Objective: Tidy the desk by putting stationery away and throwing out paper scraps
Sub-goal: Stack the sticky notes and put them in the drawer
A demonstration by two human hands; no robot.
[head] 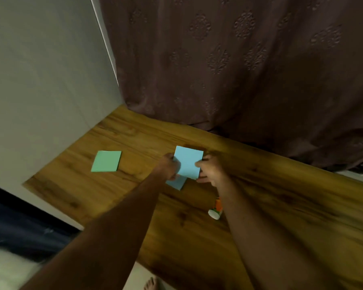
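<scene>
Two hands hold one pale blue square paper sheet [188,162] over the brown wood-grain desk [281,195].

Left to right: one green square paper sheet [106,161] lies flat, well apart; the left hand [169,169] pinches the blue sheet's left edge, hiding most of a second blue paper piece [177,183] beneath; the right hand [210,171] pinches its right edge, both arms outstretched; one orange-and-white glue stick [215,210] lies partly hidden behind the right forearm.

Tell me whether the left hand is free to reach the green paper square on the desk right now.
Probably not yet: the left hand is gripping the blue paper together with the right hand. The green paper square lies uncovered to its left with bare desk between, so once released, likely yes.
</scene>
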